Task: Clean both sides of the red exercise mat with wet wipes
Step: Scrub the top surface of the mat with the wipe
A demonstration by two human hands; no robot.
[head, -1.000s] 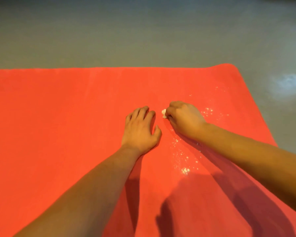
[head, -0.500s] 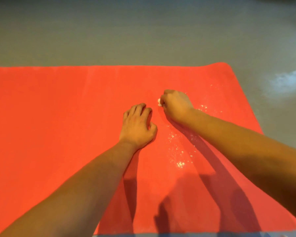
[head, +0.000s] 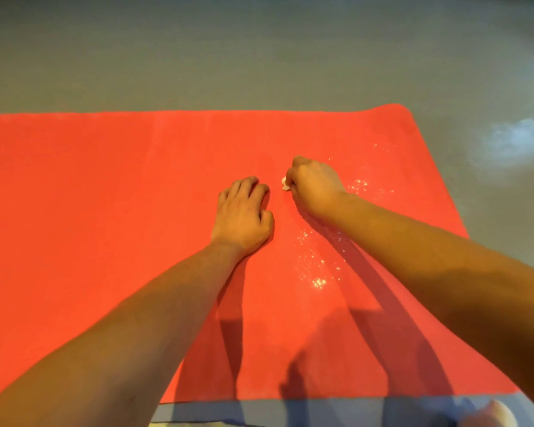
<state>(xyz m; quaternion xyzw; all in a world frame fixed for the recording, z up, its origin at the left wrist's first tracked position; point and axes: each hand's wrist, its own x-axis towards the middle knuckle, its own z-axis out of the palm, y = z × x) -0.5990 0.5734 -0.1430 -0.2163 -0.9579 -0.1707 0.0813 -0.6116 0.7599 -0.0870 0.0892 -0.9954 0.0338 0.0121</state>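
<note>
1 mat point(head: 105, 211) | 1 wipe point(head: 285, 184), right hand point(head: 316, 186) grips | left hand point(head: 241, 215) rests

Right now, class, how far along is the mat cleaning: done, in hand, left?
Done: the red mat glistens with wet specks at right, likely wiped. In hand: the right hand holds a balled white wipe on it; the left hand rests beside. Left: the dry-looking left stretch and the underside.
</note>
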